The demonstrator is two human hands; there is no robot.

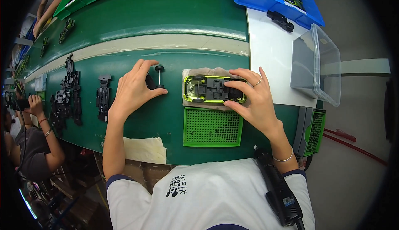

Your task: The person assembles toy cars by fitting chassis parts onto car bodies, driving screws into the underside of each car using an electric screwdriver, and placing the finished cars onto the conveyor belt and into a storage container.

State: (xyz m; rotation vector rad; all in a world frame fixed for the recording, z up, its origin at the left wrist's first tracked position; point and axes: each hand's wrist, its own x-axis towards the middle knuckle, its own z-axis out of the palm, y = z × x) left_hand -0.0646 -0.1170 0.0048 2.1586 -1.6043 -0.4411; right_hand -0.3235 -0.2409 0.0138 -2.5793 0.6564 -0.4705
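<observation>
A yellow-green toy car body (214, 89) lies upside down on a cloth pad (210, 71), its black interior part showing. My right hand (258, 95) is closed on the car's right end, thumb at the near side and fingers over the far side and the underside. To the left, my left hand (136, 85) has its thumb and index finger at the two ends of a wheel axle (159, 77), a thin metal rod with black wheels. A dark part (150, 81) beside it is partly hidden by the hand.
A green perforated tray (213, 143) sits nearest me, below the pad. Black chassis parts (103, 99) lie left. A black electric screwdriver (280, 188) is at my right arm. A clear bin (318, 64) and blue crate (274, 8) stand right. Another person's hand (35, 105) shows far left.
</observation>
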